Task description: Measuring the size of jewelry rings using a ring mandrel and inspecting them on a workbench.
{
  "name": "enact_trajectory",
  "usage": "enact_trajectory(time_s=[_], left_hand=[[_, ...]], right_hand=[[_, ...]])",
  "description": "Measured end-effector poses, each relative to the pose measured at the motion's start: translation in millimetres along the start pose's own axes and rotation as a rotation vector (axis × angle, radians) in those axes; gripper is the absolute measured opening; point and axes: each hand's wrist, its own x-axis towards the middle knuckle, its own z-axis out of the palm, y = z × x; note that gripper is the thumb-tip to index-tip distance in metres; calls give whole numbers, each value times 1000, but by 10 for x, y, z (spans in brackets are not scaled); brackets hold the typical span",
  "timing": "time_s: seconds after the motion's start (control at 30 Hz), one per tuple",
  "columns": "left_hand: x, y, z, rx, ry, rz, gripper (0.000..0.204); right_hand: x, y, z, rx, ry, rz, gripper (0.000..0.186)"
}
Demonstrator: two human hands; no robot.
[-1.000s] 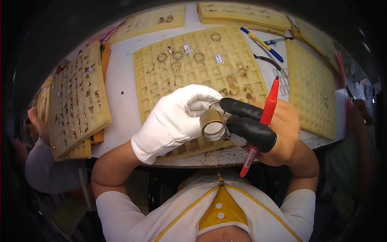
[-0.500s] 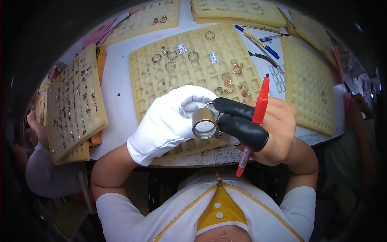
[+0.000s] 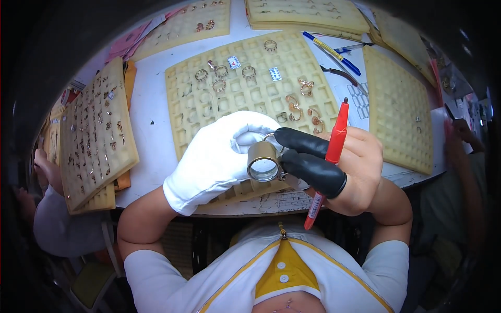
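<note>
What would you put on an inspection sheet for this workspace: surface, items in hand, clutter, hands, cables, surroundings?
Surface: white table, dark marks near its front edge.
Items in hand: ring and loupe between the hands; red pen in the right.
Clutter: central tray with jewellery; side trays; blue-yellow pen.
Hands: left hand white-gloved, fingers curled at the ring, exact grip hidden; right hand has two black-covered fingers, holding the pen.
Cables: nothing seen.
Surroundings: other people's arms at left and right, dim.
</note>
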Motion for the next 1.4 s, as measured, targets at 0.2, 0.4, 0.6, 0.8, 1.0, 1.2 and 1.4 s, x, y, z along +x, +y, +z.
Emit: enact_trajectory(time_s=[0.2, 0.4, 0.6, 0.8, 1.0, 1.2, 1.4], left_hand=[[3, 37, -6, -3, 15, -72, 36], [49, 23, 17, -298, 1, -187, 33], [57, 85, 43, -273, 42, -201, 33], [50, 65, 40, -239, 58, -203, 33], [61, 29, 39, -215, 48, -167, 33], [34, -17, 58, -209, 57, -118, 33], [39, -53, 54, -144, 51, -70, 35]], right_hand=[[6, 99, -23, -92, 38, 27, 38], [-107, 425, -292, -616, -184, 741, 23], [-192, 682, -369, -871, -486, 836, 10], [-130, 611, -397, -799, -610, 939, 14], [-51, 415, -367, -399, -180, 680, 12], [-50, 149, -143, 179, -2, 415, 24], [-7, 39, 55, 289, 83, 470, 33]])
